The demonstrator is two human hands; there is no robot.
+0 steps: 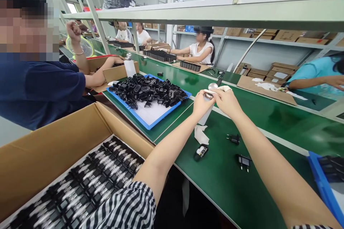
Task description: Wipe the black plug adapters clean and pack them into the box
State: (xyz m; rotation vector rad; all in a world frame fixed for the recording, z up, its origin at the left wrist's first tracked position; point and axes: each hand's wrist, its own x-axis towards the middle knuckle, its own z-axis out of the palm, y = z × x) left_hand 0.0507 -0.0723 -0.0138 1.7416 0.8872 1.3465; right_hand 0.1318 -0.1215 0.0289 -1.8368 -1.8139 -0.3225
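Observation:
Straight ahead over the green bench, my left hand [202,104] and my right hand [228,102] meet at the metal top [213,86] of a white dispenser bottle [206,116]. The fingers of both are closed on a small white cloth [208,91] pressed at that top; finer detail there is hidden. Just below the bottle lies a scrap of white cloth [201,135]. Closer to me is an opened black charger housing [201,152] with its inner parts showing. Two black plug adapters, a smaller one [233,139] and a larger one [244,161], rest under my right forearm.
A blue-rimmed tray [149,126] heaped with black plug parts sits left of my hands. At lower left stands a cardboard box [53,132] with rows of black pieces. Another blue tray [319,179] is at right. Co-workers sit left and across; a shelf [215,10] runs overhead.

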